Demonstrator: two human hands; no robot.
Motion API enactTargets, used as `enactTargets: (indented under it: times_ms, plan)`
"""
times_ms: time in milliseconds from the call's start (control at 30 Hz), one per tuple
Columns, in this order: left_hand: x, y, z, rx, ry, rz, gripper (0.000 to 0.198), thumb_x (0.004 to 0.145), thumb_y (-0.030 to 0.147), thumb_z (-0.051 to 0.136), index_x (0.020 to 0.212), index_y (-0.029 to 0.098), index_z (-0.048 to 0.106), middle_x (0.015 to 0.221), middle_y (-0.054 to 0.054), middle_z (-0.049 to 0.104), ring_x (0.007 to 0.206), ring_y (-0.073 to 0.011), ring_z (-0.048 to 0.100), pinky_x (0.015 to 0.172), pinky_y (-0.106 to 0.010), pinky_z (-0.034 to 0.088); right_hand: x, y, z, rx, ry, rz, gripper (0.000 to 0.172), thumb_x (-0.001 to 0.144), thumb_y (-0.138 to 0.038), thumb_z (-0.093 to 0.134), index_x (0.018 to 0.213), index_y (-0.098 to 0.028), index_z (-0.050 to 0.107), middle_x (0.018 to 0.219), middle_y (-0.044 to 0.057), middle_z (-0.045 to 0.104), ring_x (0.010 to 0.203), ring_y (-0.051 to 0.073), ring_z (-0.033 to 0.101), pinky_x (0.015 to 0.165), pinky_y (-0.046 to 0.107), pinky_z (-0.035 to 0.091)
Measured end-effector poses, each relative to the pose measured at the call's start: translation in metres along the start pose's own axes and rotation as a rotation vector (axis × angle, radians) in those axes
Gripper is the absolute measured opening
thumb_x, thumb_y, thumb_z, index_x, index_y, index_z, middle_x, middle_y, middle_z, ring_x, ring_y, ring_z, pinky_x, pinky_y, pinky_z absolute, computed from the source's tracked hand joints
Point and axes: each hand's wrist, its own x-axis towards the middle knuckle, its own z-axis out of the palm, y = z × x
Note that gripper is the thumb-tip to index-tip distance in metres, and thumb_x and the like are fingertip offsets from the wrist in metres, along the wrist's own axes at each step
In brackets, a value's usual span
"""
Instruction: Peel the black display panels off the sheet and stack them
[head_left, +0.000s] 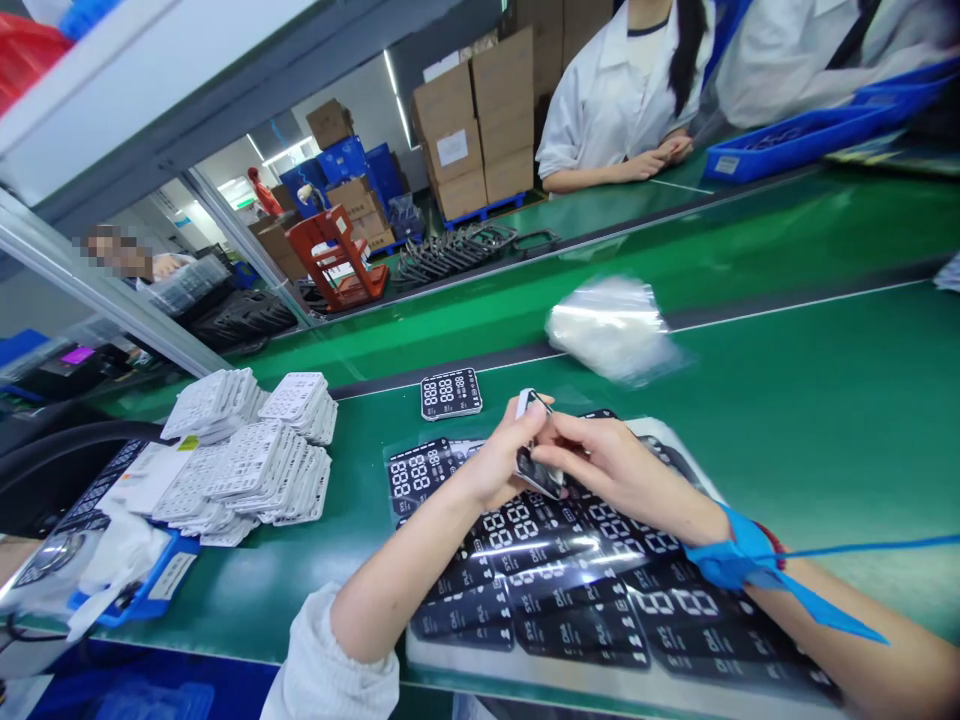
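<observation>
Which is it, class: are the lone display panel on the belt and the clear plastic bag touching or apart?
Apart. The head view shows bare green belt between the lone display panel and the clear plastic bag.

The single black display panel lying on the green belt carries white segment digits that read "888", in several rows, and the same "888" figures repeat over the sheet of black display panels; the small letters below them are too fine to read. The print on the small panel pinched between the left hand and the right hand cannot be read. The white label on a cardboard box and the label on the blue tray are also too small to read.
</observation>
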Motion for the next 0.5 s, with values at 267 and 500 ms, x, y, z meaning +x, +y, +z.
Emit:
enactTargets:
  times_ms: [267, 500]
  plan:
    - [-0.015, 0.066, -0.066, -0.114, 0.336, 0.277, 0.040, 0.076, 0.033, 0.053, 0.113, 0.020, 0.048, 0.107, -0.010, 0.061, 0.090, -0.0285, 0.063, 0.074, -0.050, 0.052, 0.014, 0.045, -0.031, 0.276, 0.526, 0.308, 0.038, 0.080, -0.056, 0.056, 0.069, -0.021, 0.056, 0.066, 0.004, 0.065, 0.061, 0.019, 0.064, 0.061, 0.031, 0.055]
    - [0.029, 0.043, -0.123, 0.159, 0.806, 0.357, 0.061, 0.060, 0.003, 0.072, 0.113, 0.018, 0.046, 0.087, -0.003, 0.061, 0.075, -0.0146, 0.062, 0.078, -0.033, 0.052, 0.019, 0.048, -0.027, 0.727, 0.627, 0.367, 0.025, 0.077, -0.042, 0.064, 0.083, -0.018, 0.066, 0.093, 0.009, 0.071, 0.097, 0.027, 0.066, 0.095, 0.045, 0.051]
